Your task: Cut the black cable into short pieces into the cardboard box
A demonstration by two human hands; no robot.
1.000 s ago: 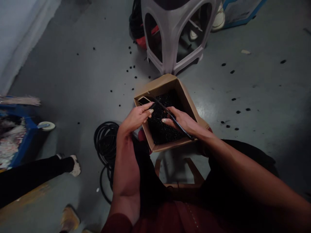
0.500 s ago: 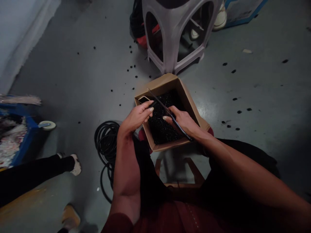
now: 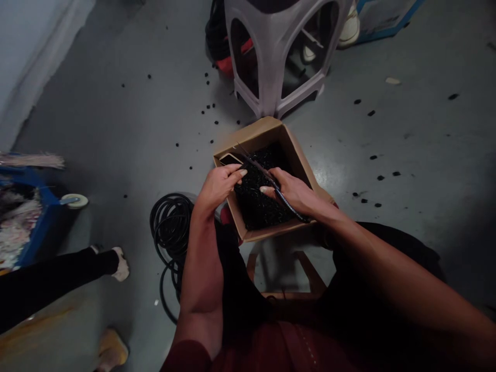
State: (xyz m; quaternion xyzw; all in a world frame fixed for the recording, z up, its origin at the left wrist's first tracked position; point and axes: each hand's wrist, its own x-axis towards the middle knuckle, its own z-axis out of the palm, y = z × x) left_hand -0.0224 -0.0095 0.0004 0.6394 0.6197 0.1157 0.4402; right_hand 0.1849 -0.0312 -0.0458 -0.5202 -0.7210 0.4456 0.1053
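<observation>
A long, slim pair of scissors [image 3: 266, 172] is in my right hand [image 3: 291, 189], blades pointing up and left, dark handle running back under the palm. My left hand [image 3: 220, 186] is closed, thumb and fingertips pinching a short black tube [image 3: 243, 167] beside the blades; most of it is hidden against the dark background. Both hands are over an open cardboard box [image 3: 304, 155] resting between my legs. Many small black pieces [image 3: 256, 206] fill its bottom. In the box's far left corner sits a small cardboard compartment [image 3: 231, 158].
A coil of black hose [image 3: 170, 222] lies on the floor to my left. Past the box stands a grey plastic stool [image 3: 269, 57]. Small black bits [image 3: 371, 113] are scattered over the floor. At far left are a blue wheeled bin [image 3: 46, 194] and another person's leg [image 3: 77, 266].
The scissor blades have shifted slightly and look blurred, with the tips parted a little. My left hand has dipped slightly, and less of the black tube shows.
</observation>
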